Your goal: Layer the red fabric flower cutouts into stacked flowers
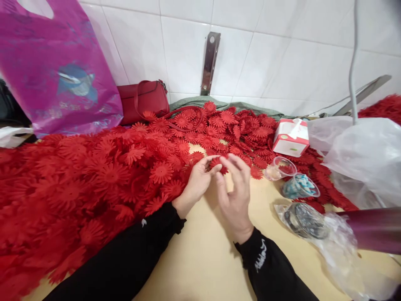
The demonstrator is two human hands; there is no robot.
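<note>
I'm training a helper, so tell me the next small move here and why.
Probably close the right hand's thumb and fingertips on the red flower: the left hand already pinches it, while the right hand is close by with its thumb and fingers apart and no clear grip.

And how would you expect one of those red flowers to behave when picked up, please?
A red flower looks thin, so it's probably light and rather floppy. Several overlap, so one might drag others along. Flat-shaped, it seems unlikely to roll.
</note>
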